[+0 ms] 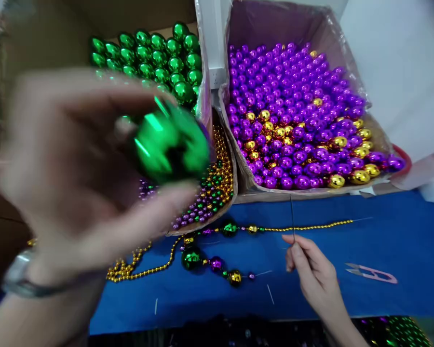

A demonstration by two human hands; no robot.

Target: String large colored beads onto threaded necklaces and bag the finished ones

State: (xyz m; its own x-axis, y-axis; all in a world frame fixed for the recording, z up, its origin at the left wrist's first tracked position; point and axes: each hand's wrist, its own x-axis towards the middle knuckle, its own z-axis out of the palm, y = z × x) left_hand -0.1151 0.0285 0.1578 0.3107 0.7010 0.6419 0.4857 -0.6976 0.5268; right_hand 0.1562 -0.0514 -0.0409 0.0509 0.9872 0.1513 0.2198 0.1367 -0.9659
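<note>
Close to the camera, my left hand (75, 159) has its fingers curled round a large shiny green bead (173, 144); both are blurred. My right hand (314, 270) is over the blue table, its thumb and finger pinching a thin, needle-like dark rod (292, 214) that points upward. Behind the rod runs a string of small gold beads (311, 226) with a loose thread end. Left of my right hand lies a strand with a big green bead (191, 259), a purple bead (216, 263) and a gold bead (235, 277), its thread end showing.
A box of large green beads (159, 58) stands at the back left, partly behind my left hand. Right of it is a box of purple and gold beads (285, 96). Between them sits a container of small mixed beads (217, 188). Pink thread snips (378, 274) lie on the blue table (369, 241).
</note>
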